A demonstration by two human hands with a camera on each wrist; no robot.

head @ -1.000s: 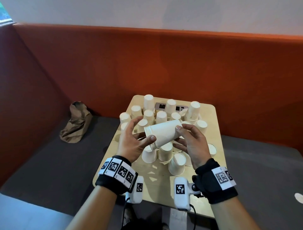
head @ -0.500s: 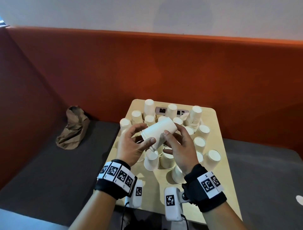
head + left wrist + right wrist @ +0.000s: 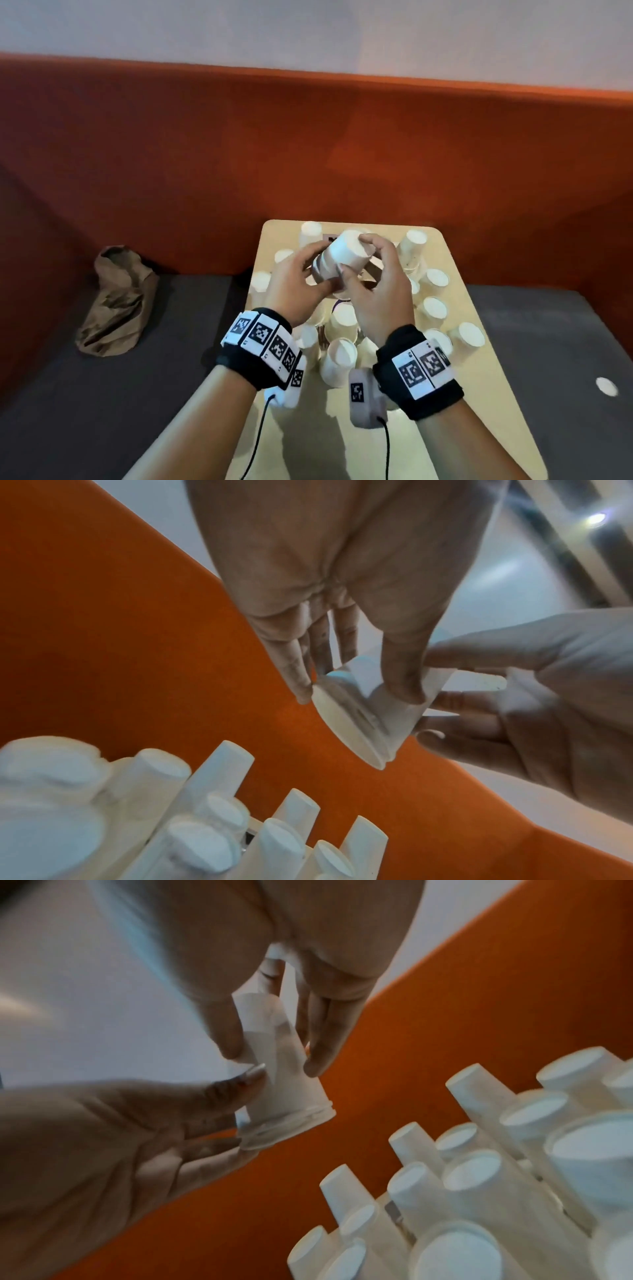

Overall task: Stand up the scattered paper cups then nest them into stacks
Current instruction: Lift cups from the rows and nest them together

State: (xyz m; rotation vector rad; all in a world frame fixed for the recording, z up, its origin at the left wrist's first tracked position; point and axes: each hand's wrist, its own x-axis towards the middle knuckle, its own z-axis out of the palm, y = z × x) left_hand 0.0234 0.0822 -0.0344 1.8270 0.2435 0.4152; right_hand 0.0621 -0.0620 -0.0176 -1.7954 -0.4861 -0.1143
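A short stack of nested white paper cups [image 3: 342,258] is held tilted in the air above the table, base up and towards me, rims down-left. My left hand [image 3: 320,270] grips its rim end with thumb below and fingers above. My right hand [image 3: 363,263] curls round the base end. In the left wrist view the stack [image 3: 363,715] shows doubled rims between the left fingers [image 3: 298,674] and the right hand [image 3: 548,710]. The right wrist view shows the same stack [image 3: 284,1091]. Several cups [image 3: 342,356] stand upside down on the table below.
The small wooden table [image 3: 479,428] sits in an orange-backed booth with a grey seat. A taller cup stack [image 3: 412,250] stands at the back right. A crumpled brown paper bag [image 3: 116,301] lies on the seat to the left. The table's near end is bare wood.
Both hands have lifted the held cups higher and farther from me, turning the base up. The right hand has shifted from the side of the cups to the base end.
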